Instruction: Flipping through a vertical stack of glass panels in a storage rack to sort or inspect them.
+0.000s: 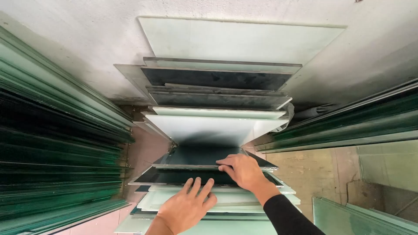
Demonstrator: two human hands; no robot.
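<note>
Glass sheets (209, 172) stand on edge, leaning against wall (65, 48) so they stay put. Right hand (244, 170) hooks curled fingers over one top edge, parting stack. Left hand (187, 209) lies flat, fingers spread, steadying nearer panes. Green-edged stacks (52, 143) flank both sides.

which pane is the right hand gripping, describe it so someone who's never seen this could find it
Between the two green-edged stacks of glass at the sides, a row of smaller panes leans upright against the white wall. The right hand curls its fingers over the top edge of the gripped pane. It is the near pane at the open gap, while the left hand rests flat on panes closer in.
</note>
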